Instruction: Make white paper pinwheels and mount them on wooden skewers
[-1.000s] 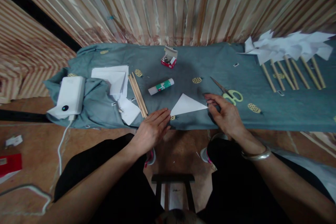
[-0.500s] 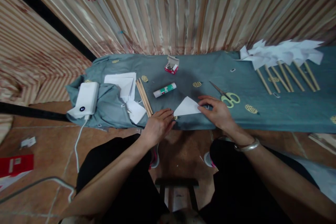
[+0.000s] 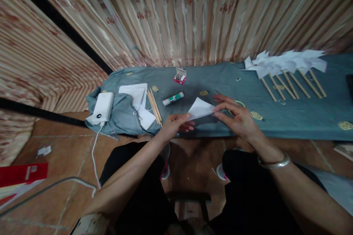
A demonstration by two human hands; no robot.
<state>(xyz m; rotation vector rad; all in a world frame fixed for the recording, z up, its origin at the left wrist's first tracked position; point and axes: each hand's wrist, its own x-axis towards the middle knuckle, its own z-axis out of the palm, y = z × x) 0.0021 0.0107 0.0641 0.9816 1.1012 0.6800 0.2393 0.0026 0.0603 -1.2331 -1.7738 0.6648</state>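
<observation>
A folded white paper triangle (image 3: 200, 108) is held at its two lower corners, just above the cloth. My left hand (image 3: 176, 125) pinches its left corner between thumb and fingers. At the right corner, my right hand (image 3: 234, 115) grips the paper between thumb and index finger. Behind the paper lies a green and white glue stick (image 3: 173, 98). Scissors (image 3: 237, 106) with pale green handles are partly hidden behind my right hand. Wooden sticks (image 3: 154, 107) lie left of the glue stick, beside several white paper sheets (image 3: 135, 93).
A small red box (image 3: 179, 76) of metal pieces stands open at the back of the cloth-covered table (image 3: 215, 77). White paper pinwheels (image 3: 289, 62) on sticks lie at the right. A white power bank (image 3: 103, 107) with a cable is at the left.
Both hands have taken hold of the paper triangle and lifted it slightly. The left hand has turned thumb up onto its corner. The right hand now covers more of the scissors. The view has shifted.
</observation>
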